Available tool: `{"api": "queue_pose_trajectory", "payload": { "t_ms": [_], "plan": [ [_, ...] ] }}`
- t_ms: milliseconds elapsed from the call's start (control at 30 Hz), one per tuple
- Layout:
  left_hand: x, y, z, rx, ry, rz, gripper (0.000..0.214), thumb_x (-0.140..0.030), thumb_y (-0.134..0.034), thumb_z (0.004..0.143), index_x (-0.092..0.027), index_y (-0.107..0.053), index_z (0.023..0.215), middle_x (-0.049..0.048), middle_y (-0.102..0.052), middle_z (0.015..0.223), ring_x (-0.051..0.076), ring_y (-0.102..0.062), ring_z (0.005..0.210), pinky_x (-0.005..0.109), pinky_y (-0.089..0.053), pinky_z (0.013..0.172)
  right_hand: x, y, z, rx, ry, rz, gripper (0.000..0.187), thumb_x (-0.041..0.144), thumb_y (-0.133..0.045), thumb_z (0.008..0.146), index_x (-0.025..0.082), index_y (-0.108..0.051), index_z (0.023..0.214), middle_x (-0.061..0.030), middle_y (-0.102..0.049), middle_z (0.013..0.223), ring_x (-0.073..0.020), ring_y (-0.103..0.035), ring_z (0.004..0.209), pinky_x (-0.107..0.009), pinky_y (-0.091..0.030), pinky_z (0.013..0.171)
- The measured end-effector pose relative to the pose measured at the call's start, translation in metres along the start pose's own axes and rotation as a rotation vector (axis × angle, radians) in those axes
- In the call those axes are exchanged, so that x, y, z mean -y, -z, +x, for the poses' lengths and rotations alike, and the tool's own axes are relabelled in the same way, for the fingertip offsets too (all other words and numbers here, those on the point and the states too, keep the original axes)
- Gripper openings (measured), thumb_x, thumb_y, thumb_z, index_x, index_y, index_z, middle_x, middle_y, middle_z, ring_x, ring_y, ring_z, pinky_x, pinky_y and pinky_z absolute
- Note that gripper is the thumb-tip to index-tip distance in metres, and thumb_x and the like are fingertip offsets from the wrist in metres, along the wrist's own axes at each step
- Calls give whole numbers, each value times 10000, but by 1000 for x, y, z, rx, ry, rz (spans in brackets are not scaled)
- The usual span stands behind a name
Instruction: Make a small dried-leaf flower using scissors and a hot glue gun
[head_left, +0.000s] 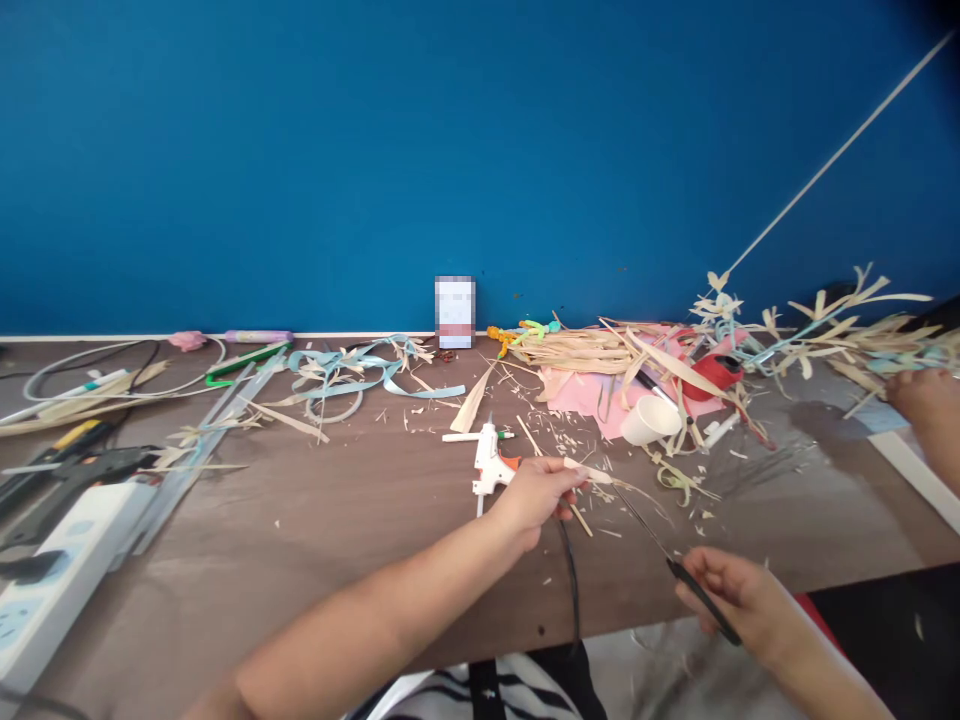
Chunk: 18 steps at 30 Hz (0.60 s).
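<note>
Pinched in the fingers of my left hand point(536, 497) is a short strip of pale dried husk point(596, 473), held above the table. My right hand point(724, 590) grips black-handled scissors point(701, 597) near the table's front edge. Their metal blades reach up and left to the husk's right end; I cannot tell whether they touch it. Just behind my left hand lies a white glue gun point(491, 460) with an orange trigger, and a black cord runs down past my wrist. Small husk clippings are scattered around both hands.
A pile of husk strips point(577, 350) lies on pink paper at the back, near a white cup point(651, 420) and red tape point(712, 377). A power strip point(67, 560) stands left. Pale blue ribbon point(360, 365) is tangled behind. Another person's hand point(926, 400) rests at right.
</note>
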<state>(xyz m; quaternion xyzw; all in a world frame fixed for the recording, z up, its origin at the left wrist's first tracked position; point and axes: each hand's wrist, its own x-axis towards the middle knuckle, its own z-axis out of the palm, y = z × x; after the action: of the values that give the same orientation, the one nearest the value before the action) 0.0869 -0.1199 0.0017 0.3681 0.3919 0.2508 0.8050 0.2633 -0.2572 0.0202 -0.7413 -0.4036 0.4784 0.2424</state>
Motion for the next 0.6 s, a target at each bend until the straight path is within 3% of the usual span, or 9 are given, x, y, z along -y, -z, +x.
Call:
{"api": "queue_pose_trajectory", "payload": {
  "t_ms": [167,267,433,600],
  "plan": [
    [3,0,2,-69,-50,44,207,-322,-666,578,-122,-618,602,-27,-458,502,75,-390,495,185,-326,415,-3,4,3,-21,28,-48,290,433,-568,657,197,-406,615,65,-396,470,-86,-346,462,-210,-277,465],
    [0,8,-1,-84,-67,72,236,-354,-672,557,-127,-617,595,-23,-478,530,77,-393,510,192,-326,435,8,4,7,12,54,-68,299,395,-599,634,201,-374,600,83,-327,490,-75,-303,461,-199,-244,444],
    [-8,22,-13,3,-111,171,297,-410,-652,576,-122,-584,547,28,-593,617,78,-406,516,206,-313,463,33,-2,9,115,159,-148,219,301,-583,657,197,-392,634,83,-303,534,-76,-297,495,-192,-266,467],
    [-16,34,-28,79,-154,303,289,-403,-602,639,-116,-614,611,26,-596,618,67,-386,494,194,-309,466,45,-8,15,146,272,-244,169,243,-589,661,195,-428,681,67,-360,585,-90,-368,559,-186,-326,524]
  ]
}}
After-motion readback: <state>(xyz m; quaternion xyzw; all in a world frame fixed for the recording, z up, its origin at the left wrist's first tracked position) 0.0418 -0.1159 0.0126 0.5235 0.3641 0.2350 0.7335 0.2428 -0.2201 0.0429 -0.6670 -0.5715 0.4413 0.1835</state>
